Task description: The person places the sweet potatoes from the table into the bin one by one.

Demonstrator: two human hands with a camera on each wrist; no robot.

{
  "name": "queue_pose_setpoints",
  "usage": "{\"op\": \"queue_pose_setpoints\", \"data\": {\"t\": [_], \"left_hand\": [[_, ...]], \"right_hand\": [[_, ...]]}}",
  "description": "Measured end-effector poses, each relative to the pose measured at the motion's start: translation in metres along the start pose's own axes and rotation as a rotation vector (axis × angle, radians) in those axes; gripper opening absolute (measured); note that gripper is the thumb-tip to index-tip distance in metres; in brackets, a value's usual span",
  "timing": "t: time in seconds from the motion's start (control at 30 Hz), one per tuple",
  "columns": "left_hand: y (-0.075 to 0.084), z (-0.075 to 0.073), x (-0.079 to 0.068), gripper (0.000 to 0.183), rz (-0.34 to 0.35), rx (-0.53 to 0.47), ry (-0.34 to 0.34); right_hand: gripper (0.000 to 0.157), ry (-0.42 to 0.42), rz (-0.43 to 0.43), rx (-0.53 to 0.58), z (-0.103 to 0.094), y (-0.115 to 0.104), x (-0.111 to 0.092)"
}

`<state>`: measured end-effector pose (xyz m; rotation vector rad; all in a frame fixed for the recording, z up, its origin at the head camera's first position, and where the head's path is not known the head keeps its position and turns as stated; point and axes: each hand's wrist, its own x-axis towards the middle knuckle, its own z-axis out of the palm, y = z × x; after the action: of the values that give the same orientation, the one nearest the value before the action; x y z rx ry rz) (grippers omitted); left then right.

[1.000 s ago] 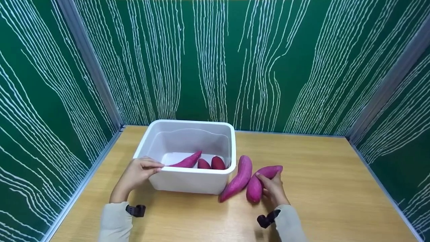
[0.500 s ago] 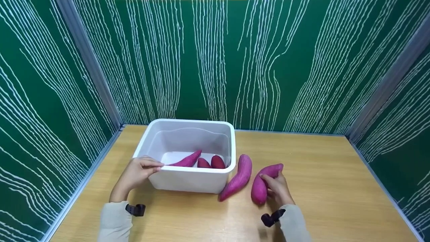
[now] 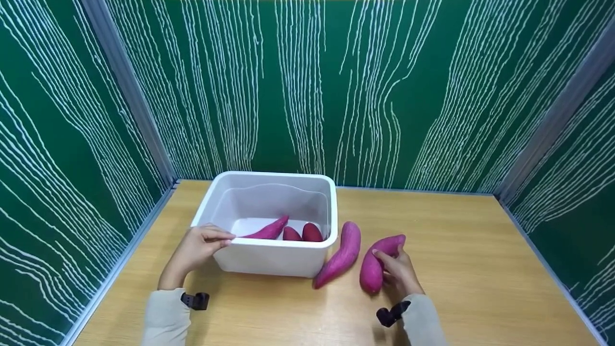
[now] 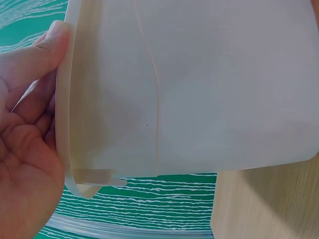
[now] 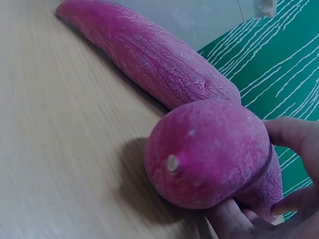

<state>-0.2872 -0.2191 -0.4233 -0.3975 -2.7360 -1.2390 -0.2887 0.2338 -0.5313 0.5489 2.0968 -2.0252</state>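
In the head view my left hand (image 3: pixel 199 245) pinches the rim of a white plastic bin (image 3: pixel 271 259) at its front left corner. The left wrist view shows the thumb (image 4: pixel 52 47) against that rim, beside the bin's wall (image 4: pixel 224 89). My right hand (image 3: pixel 401 271) grips a curved purple-pink sweet potato (image 3: pixel 372 271), thumb on top and fingers beneath. Its blunt end (image 5: pixel 204 154) faces the right wrist camera. Another long sweet potato (image 3: pixel 343 254) lies on the table between the bin and the held one. Whether the held one touches the table, I cannot tell.
Inside the bin lie a pointed sweet potato (image 3: pixel 269 229) and two darker red rounded ones (image 3: pixel 312 233), partly hidden by the front wall. Green panels (image 3: pixel 336 96) with wavy white lines enclose the wooden table (image 3: pixel 461 259) at the back and sides.
My right hand has shifted the sweet potato slightly right and turned it, widening the gap from the other one on the table. My left hand and the bin have stayed in place.
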Motion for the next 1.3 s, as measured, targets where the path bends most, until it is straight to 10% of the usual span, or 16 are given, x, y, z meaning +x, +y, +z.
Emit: {"op": "queue_pose_setpoints", "data": {"t": [1.3], "left_hand": [[0.0021, 0.0, 0.0009, 0.013, -0.017, -0.013, -0.005]], "right_hand": [[0.094, 0.073, -0.025, 0.019, 0.0037, 0.0046, -0.0001]]}}
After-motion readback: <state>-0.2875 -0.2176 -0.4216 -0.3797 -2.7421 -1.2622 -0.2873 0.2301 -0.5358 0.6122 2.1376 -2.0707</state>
